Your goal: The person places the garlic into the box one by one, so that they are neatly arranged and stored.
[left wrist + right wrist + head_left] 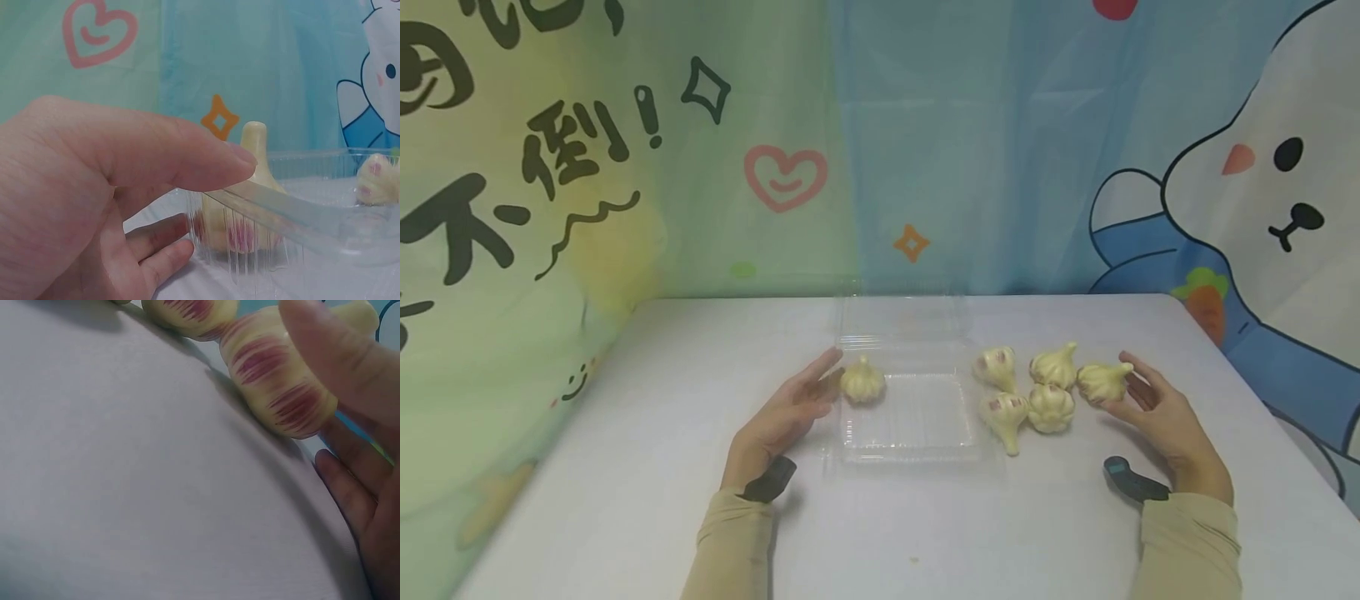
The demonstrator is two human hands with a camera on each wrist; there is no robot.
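Note:
An open clear plastic container lies on the white table with its lid folded back. One garlic bulb stands upright inside, at the left wall. My left hand rests against that side, thumb over the rim in the left wrist view and fingers by the outer wall. Right of the container sits a cluster of several garlic bulbs. At its right end my right hand holds a garlic bulb between thumb and fingers. Purple streaks mark this bulb in the right wrist view.
The white table reaches back to a printed curtain with a cartoon bear and a heart. Two bulbs lie close by the container's right edge. A dark strap mount sits at each wrist.

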